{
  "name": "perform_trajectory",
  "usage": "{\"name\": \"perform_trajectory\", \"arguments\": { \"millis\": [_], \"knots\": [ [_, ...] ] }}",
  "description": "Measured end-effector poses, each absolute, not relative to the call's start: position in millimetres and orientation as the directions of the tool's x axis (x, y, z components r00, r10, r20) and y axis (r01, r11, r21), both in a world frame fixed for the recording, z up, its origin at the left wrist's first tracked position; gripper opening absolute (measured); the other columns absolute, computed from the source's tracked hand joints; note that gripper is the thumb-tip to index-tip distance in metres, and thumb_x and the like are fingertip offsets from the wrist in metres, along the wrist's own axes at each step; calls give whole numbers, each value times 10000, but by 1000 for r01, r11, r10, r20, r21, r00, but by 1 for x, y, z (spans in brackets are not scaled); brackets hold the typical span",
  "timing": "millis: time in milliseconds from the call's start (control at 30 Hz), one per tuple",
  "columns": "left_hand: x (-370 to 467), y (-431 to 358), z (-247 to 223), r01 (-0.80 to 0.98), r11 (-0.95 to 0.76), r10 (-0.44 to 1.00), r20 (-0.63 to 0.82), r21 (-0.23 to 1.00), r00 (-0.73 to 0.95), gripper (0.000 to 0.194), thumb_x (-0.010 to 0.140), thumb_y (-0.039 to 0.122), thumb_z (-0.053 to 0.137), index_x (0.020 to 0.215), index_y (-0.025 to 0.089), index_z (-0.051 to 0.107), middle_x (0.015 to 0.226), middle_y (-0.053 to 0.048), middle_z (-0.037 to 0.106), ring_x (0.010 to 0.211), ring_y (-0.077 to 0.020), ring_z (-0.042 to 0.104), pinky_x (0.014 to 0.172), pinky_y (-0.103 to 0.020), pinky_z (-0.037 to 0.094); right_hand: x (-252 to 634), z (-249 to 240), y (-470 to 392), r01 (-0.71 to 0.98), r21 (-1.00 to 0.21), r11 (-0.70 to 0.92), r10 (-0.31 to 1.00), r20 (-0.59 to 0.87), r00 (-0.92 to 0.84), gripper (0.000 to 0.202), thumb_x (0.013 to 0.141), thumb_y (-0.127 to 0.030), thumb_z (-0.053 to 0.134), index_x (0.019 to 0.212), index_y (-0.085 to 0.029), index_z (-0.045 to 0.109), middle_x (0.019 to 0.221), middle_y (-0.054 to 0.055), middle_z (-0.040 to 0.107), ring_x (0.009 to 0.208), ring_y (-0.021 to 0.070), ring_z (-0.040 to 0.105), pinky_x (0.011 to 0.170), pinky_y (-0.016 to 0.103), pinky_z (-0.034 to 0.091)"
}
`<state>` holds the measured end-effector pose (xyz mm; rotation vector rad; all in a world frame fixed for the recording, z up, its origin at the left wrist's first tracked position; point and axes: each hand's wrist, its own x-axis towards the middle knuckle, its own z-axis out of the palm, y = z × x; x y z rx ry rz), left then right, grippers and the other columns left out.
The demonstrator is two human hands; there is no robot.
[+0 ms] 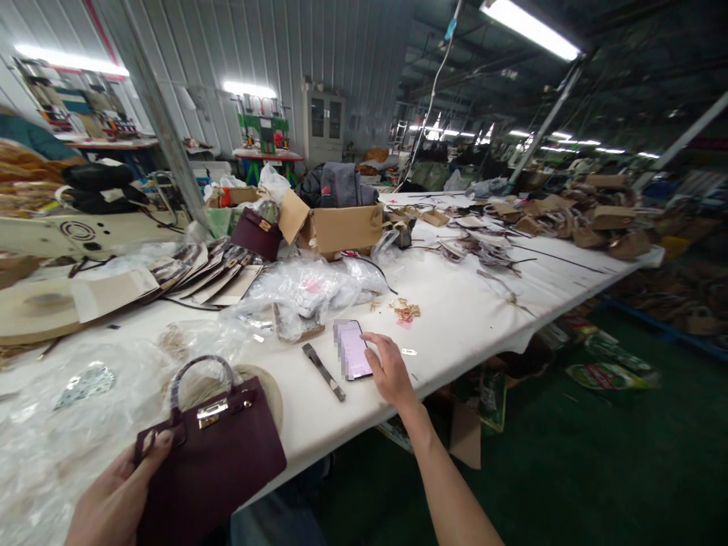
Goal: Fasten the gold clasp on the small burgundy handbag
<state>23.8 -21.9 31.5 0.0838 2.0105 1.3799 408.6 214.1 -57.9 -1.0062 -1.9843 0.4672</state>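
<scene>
My left hand [128, 481] grips a dark burgundy handbag [221, 455] by its upper left corner, thumb on the front. The bag has a wrapped top handle and a shiny metal clasp, and it is tilted at the table's front edge. A smartphone [353, 350] lies on the white table with its screen lit. Over its right edge, my right hand [387, 368] has its index finger stretched onto the screen, holding nothing. Left of the phone lies a flat grey metal tool [323, 371], its kind unclear.
Small gold-coloured metal parts [406, 309] lie beyond the phone. Clear plastic bags [307, 284] cover much of the table's left side. Farther back are an open cardboard box [346, 227] and another burgundy handbag [255, 233]. Bag pieces [478, 246] lie toward the right.
</scene>
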Motion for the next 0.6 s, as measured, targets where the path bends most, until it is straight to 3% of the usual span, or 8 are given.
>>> {"name": "perform_trajectory", "arguments": {
  "millis": [267,467,600],
  "knots": [
    [22,-22,34,-320,448,420,-512,835,-749,406,809,484,937,1135,262,841,922,-24,885,1286,-367,834,1340,-475,535,408,-56,213,489,-623,611,791,514,-333,390,1246,-438,488,1563,-289,658,1507,124,780,1454,353,680,1253,641,560],
    [24,-22,32,-328,428,456,-514,842,-726,563,827,519,945,1284,211,831,1137,-102,919,1262,-353,849,1290,-428,568,409,-53,212,487,-624,612,790,518,-329,370,1240,-432,492,1523,-299,689,1463,115,793,1429,351,691,1232,618,573],
    [20,-24,27,-310,428,455,-499,849,-737,516,838,506,943,1251,216,838,1079,-95,916,1339,-372,820,1352,-457,510,408,-52,212,478,-606,636,772,499,-394,396,1239,-420,499,1576,-293,661,1513,118,772,1467,349,665,1269,623,550]
  ]
}}
